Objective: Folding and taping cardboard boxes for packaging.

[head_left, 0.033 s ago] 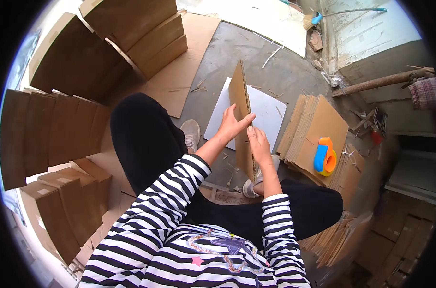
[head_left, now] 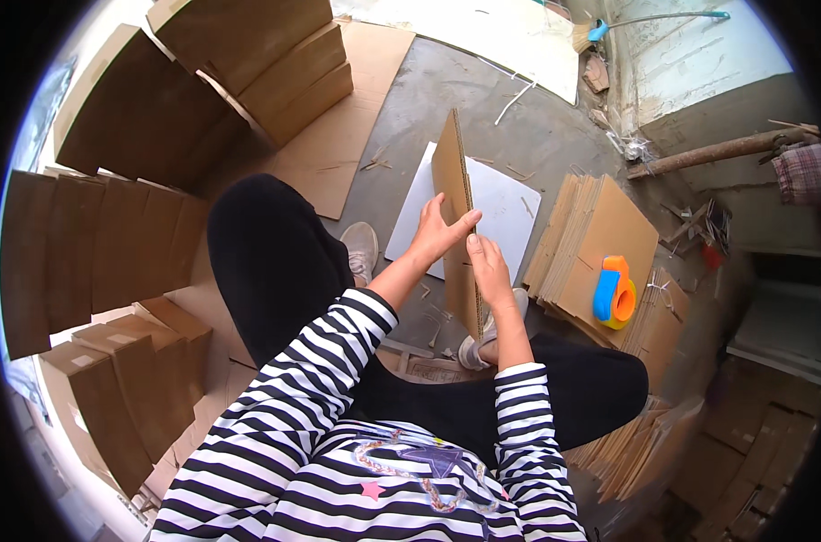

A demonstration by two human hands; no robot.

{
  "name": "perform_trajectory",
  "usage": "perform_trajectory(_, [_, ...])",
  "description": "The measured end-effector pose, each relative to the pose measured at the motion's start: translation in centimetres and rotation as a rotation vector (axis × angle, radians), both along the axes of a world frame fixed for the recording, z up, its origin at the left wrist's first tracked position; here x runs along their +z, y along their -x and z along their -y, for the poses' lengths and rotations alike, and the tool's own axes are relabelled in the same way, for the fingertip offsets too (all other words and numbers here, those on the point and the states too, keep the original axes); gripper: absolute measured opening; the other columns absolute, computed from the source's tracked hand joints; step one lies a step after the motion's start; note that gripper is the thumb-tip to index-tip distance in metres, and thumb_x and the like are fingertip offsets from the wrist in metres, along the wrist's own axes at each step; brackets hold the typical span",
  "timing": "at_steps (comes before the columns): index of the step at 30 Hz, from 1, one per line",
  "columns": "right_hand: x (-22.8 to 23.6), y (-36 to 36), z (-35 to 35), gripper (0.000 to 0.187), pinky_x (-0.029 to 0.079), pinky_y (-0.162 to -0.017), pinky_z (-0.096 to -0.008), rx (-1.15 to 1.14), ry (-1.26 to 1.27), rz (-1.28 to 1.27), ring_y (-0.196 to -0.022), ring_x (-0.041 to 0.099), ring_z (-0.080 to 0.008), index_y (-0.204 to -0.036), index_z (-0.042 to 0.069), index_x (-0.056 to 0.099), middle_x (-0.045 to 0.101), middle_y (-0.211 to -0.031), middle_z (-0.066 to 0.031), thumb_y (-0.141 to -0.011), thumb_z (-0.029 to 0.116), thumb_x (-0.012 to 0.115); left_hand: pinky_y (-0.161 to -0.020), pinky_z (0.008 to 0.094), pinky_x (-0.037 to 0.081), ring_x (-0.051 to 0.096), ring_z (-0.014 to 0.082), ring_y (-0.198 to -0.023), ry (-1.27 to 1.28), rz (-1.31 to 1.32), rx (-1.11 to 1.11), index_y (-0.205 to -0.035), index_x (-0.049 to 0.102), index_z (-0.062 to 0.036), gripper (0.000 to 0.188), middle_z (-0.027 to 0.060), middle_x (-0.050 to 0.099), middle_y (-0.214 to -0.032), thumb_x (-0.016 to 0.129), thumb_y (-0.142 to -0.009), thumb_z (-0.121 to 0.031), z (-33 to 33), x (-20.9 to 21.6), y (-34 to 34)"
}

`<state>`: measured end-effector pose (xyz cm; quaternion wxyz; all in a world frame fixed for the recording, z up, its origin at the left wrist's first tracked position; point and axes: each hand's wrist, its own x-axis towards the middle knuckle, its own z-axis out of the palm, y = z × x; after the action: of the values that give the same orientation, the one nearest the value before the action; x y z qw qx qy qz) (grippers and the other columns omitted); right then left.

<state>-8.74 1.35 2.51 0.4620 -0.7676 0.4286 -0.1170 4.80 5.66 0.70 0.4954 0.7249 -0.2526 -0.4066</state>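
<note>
A flat piece of folded brown cardboard point(head_left: 450, 158) stands on edge between my knees, tilted a little. My left hand point(head_left: 442, 233) grips it from the left, its fingers on the broad face and its thumb over the upper edge. On the other side my right hand point(head_left: 490, 271) is closed on the same edge, just nearer to me, its thumb on top. Part of the far face is hidden from this view. Beneath the cardboard lies a white square board point(head_left: 505, 217) on the floor.
Right of my foot is a stack of flat cardboard point(head_left: 600, 235) with an orange and blue tape dispenser point(head_left: 614, 294) on it. More flat cardboard point(head_left: 641, 447) lies by my right knee. Brown boxes point(head_left: 103, 248) stand in rows at left. A wooden pole point(head_left: 699, 158) juts in at far right.
</note>
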Motion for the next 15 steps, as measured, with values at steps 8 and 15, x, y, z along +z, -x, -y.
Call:
perform_trajectory(8, [0.4, 0.1, 0.4, 0.043, 0.041, -0.087, -0.0338, -0.209, -0.092, 0.071, -0.099, 0.054, -0.0262, -0.11, 0.003, 0.057, 0.055, -0.106, -0.0152, -0.09, 0.039, 0.048, -0.106, 0.0411, 0.024, 0.025, 0.0366, -0.129, 0.024, 0.044, 0.038, -0.134, 0.019, 0.0103, 0.101, 0.0281, 0.025, -0.136, 0.065, -0.07, -0.054, 0.2, -0.5, 0.0])
perform_trajectory(15, [3.3, -0.6, 0.6, 0.024, 0.049, -0.064, -0.041, 0.07, 0.535, -0.333, -0.073, 0.061, -0.0309, -0.093, 0.009, 0.059, 0.06, -0.084, -0.0105, -0.087, 0.031, 0.052, -0.104, 0.0406, 0.028, 0.032, 0.0407, -0.123, 0.042, 0.514, 0.085, -0.133, 0.018, 0.0106, 0.08, 0.029, 0.031, -0.131, 0.055, -0.066, -0.011, 0.8, 3.1, -0.6])
